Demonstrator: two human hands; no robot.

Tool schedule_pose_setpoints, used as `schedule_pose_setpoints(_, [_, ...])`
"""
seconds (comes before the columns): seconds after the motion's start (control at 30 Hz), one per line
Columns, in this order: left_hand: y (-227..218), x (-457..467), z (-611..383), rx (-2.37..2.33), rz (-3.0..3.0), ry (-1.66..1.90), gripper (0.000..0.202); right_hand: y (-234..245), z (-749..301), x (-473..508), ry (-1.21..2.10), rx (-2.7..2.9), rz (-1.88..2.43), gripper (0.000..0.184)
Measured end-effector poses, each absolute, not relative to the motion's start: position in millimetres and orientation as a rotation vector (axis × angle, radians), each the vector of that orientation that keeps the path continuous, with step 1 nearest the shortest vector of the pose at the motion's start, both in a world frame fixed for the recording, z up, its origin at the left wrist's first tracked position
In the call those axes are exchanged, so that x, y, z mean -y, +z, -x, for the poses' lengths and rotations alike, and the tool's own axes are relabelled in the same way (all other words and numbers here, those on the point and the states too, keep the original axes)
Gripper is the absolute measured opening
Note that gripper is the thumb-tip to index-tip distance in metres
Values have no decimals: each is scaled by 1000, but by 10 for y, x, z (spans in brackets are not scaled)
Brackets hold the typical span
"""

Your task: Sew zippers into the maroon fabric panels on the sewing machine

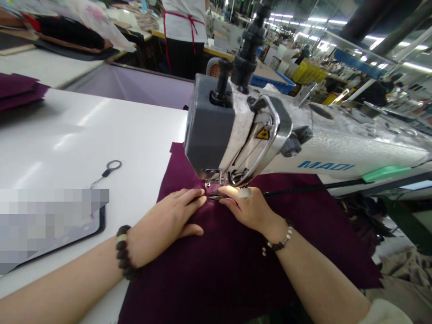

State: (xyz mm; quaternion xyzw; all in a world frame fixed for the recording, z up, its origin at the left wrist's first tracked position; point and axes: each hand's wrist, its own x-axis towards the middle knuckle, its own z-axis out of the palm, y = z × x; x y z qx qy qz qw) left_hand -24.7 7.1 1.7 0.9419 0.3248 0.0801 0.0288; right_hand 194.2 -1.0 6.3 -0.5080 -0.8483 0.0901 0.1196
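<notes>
A large piece of dark purple fabric (219, 261) lies under the head of the sewing machine (216, 130) and spreads toward me. My left hand (172, 220) rests flat on it, fingers stretched to the presser foot (209, 183) and thumb apart. Just right of those fingertips, my right hand (249, 209) is closed around small thread snips (218, 195), whose metal points reach the fabric beside the foot. The handle end of the snips is hidden in my fingers.
A phone (101, 220), partly blurred out, with a ring strap (114, 165) lies on the white table (135, 135) at left. More purple pieces (20, 92) are stacked at the far left. Behind the machine stands a person (185, 31) in an apron.
</notes>
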Motion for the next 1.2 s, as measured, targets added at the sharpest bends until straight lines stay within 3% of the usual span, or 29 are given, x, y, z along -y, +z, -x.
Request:
schedule_pose_setpoints(0.37, [4, -71, 252, -992, -2896, 285, 51, 0, -1952, -1, 205, 2502, 1459, 32])
schedule_pose_setpoints(0.77, [51, -80, 209, -962, -2952, 238, 54, 8, -1926, -9, 385, 2345, 1406, 26])
schedule_pose_setpoints(0.93, [44, -86, 208, -992, -2910, 211, 50, 50, -1907, 28, 612, 2265, 1167, 23])
schedule_pose_setpoints(1.2, [0, -45, 223, -1007, -2990, 286, 61, 24, -2046, -30, 317, 2333, 1447, 22])
